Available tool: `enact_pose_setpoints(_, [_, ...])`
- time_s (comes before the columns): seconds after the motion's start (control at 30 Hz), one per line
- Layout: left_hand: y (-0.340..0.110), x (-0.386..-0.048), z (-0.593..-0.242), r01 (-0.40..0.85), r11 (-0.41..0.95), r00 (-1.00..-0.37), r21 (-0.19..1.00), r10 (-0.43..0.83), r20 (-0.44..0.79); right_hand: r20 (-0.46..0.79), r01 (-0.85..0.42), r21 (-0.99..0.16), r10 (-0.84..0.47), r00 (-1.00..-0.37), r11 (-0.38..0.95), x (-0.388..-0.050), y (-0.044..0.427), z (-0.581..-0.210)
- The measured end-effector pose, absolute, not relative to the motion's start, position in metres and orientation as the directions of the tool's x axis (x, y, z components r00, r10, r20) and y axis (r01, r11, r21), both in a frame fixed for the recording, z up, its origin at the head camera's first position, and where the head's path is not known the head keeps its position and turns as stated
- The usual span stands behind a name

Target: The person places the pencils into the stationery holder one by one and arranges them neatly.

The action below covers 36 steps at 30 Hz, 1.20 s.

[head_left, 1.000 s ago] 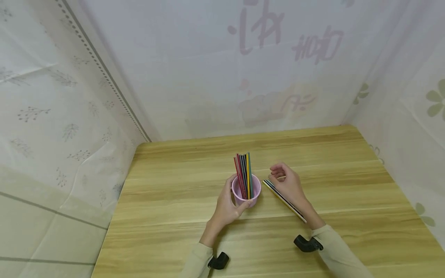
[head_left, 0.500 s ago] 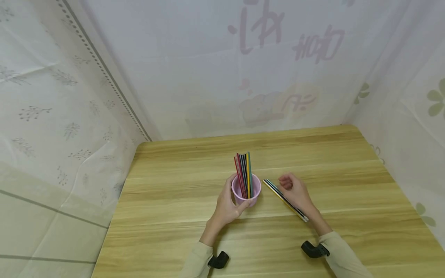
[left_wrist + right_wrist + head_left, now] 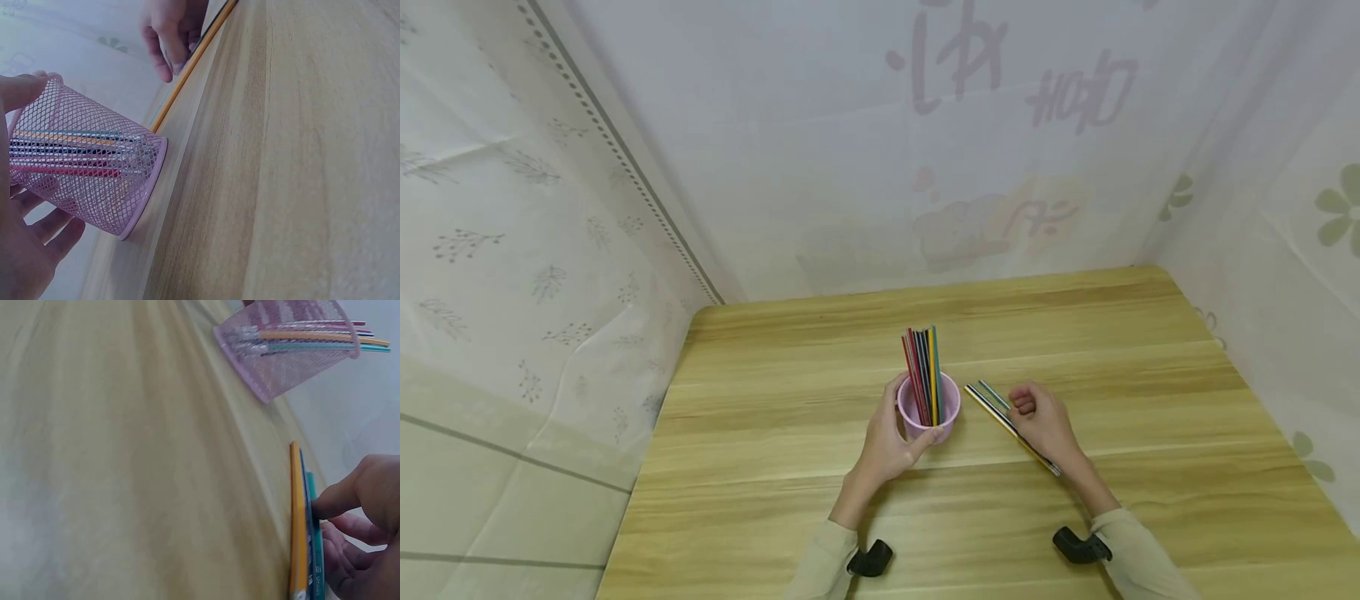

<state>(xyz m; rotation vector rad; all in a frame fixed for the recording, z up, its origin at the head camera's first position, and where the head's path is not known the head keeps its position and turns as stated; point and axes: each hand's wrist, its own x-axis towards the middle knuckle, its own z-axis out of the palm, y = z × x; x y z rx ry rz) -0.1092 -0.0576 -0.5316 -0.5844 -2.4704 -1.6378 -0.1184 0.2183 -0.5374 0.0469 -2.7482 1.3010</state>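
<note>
A pink mesh pencil cup [image 3: 951,410] stands on the table with several coloured pencils [image 3: 927,367] upright in it. My left hand [image 3: 886,450] grips the cup round its side, thumb towards me. To its right my right hand [image 3: 1047,427] is low over a small bunch of loose pencils. In the right wrist view its thumb and fingers pinch a teal pencil [image 3: 317,550]. Beside that lie a yellow pencil [image 3: 299,519] and a dark blue one [image 3: 307,506]. The head view shows the teal pencil [image 3: 994,393] slightly apart from the others; my hand hides its near end.
The wood-grain table [image 3: 775,400] reaches back to a pale printed curtain [image 3: 850,167], with more curtain at both sides. Black curved mounts [image 3: 870,558] sit on both wrists.
My right hand has drawn back to the right and towards me. The teal pencil has separated from the bunch. My left hand keeps its hold on the cup.
</note>
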Motion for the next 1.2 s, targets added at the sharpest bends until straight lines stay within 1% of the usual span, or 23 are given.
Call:
enact_pose_setpoints(0.13, [-0.059,-0.110,-0.532,0.372,0.338,-0.921,0.865,0.253,0.297,0.150,-0.093,-0.736,0.027,-0.988,0.670,-0.118,0.219,-0.541])
enact_pose_setpoints(0.4, [-0.059,-0.112,-0.532,0.369,0.340,-0.923,0.865,0.245,0.297,0.154,-0.103,-0.722,0.014,-0.988,0.684,-0.121,0.219,-0.540])
enact_pose_setpoints(0.5, [-0.059,-0.111,-0.532,0.365,0.339,-0.924,0.867,0.247,0.292,0.128,-0.091,-0.740,0.006,-0.992,0.666,-0.121,0.220,-0.537])
enact_pose_setpoints(0.67, [-0.059,-0.111,-0.531,0.361,0.336,-0.925,0.870,0.251,0.286,0.069,-0.036,-0.789,0.029,-0.997,0.613,-0.121,0.222,-0.530])
enact_pose_setpoints(0.83, [-0.059,-0.111,-0.530,0.379,0.339,-0.919,0.861,0.248,0.307,0.022,0.007,-0.832,0.046,-0.999,0.554,-0.122,0.221,-0.518])
enact_pose_setpoints(0.9, [-0.059,-0.111,-0.530,0.385,0.342,-0.917,0.857,0.247,0.314,0.030,0.001,-0.839,0.047,-0.998,0.544,-0.122,0.219,-0.512])
enact_pose_setpoints(1.07, [-0.058,-0.110,-0.531,0.369,0.335,-0.921,0.867,0.253,0.295,0.105,-0.063,-0.836,0.047,-0.993,0.546,-0.124,0.214,-0.498])
enact_pose_setpoints(1.2, [-0.057,-0.110,-0.531,0.352,0.330,-0.926,0.876,0.258,0.275,0.113,-0.068,-0.843,0.053,-0.992,0.534,-0.126,0.208,-0.485])
